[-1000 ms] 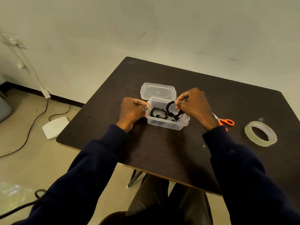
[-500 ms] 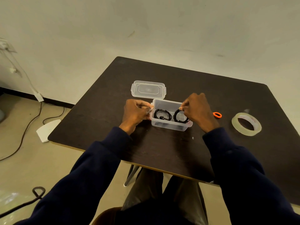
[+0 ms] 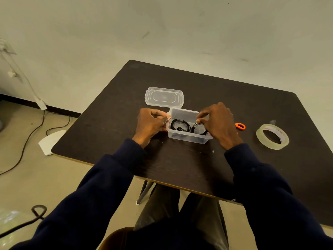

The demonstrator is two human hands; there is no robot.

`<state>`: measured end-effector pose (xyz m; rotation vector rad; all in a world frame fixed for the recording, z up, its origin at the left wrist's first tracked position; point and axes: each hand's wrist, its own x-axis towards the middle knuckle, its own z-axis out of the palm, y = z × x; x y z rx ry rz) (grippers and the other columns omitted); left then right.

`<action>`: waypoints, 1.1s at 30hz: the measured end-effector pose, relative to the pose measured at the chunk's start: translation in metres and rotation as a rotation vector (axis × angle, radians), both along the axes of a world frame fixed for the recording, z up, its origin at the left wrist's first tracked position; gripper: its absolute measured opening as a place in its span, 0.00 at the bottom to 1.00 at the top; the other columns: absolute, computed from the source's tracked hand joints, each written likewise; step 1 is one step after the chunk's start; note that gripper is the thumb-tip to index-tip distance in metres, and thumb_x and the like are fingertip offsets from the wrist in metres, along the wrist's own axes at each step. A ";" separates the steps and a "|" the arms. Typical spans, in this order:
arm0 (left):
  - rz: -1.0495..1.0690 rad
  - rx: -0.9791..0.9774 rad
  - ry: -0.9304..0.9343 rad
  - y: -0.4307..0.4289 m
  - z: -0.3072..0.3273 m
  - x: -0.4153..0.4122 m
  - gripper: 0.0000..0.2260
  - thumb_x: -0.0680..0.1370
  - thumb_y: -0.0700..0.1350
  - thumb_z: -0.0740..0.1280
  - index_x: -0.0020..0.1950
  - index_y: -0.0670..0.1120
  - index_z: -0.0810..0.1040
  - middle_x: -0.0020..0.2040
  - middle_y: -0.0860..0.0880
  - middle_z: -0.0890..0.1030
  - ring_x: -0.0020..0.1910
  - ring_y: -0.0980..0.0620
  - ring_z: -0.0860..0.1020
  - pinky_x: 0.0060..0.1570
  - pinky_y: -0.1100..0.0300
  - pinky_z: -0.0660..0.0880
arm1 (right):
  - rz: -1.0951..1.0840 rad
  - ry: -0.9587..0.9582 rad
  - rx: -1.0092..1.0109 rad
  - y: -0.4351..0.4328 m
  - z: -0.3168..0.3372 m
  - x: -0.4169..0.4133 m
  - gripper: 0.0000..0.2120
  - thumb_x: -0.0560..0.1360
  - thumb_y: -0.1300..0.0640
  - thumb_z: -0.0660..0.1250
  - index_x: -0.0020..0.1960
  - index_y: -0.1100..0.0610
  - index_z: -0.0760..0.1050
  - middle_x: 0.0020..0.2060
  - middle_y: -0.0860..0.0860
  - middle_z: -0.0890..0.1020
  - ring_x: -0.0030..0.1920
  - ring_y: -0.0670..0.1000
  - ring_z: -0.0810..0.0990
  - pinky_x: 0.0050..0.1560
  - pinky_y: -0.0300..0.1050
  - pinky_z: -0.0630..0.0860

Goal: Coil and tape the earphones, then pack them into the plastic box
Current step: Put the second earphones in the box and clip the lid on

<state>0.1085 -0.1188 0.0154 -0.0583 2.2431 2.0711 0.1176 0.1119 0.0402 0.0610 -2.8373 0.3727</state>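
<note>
Two dark sleeves are seen reaching from the near edge of the counter (image 3: pixel 180 165) toward its middle, where an open plastic box (image 3: pixel 187 137) is gripped at its left wall by the curled fingers of the left hand (image 3: pixel 150 123), while the right hand (image 3: pixel 219 123) is pinched closed on a coiled black earphone (image 3: pixel 198 129) at the box's right end. A second coiled earphone (image 3: pixel 180 125) is seen lying inside the box at its left half. Just beyond the box, toward the far edge, the clear lid (image 3: pixel 164 97) is laid flat, and toward the right edge an orange scissor handle (image 3: pixel 240 126) and a roll of tape (image 3: pixel 272 136) are seen.
</note>
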 end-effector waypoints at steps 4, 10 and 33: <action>0.008 0.030 -0.014 0.000 0.001 0.001 0.06 0.77 0.37 0.75 0.52 0.37 0.84 0.45 0.40 0.87 0.41 0.47 0.87 0.37 0.59 0.84 | -0.018 -0.105 0.166 0.005 0.008 -0.003 0.10 0.70 0.48 0.80 0.49 0.50 0.86 0.50 0.50 0.86 0.58 0.56 0.79 0.60 0.62 0.78; 0.011 0.039 -0.017 0.000 -0.001 -0.001 0.06 0.76 0.37 0.76 0.51 0.36 0.85 0.45 0.39 0.87 0.43 0.42 0.87 0.41 0.52 0.85 | -0.047 -0.180 0.247 -0.002 0.004 -0.004 0.13 0.70 0.48 0.80 0.51 0.50 0.84 0.53 0.53 0.84 0.60 0.56 0.78 0.62 0.59 0.75; 0.009 0.093 0.013 -0.001 -0.008 0.004 0.07 0.77 0.38 0.75 0.53 0.37 0.85 0.46 0.41 0.87 0.43 0.46 0.87 0.40 0.58 0.84 | 0.009 -0.039 -0.030 0.007 0.005 0.004 0.05 0.73 0.64 0.76 0.46 0.55 0.85 0.46 0.52 0.86 0.47 0.51 0.83 0.52 0.54 0.83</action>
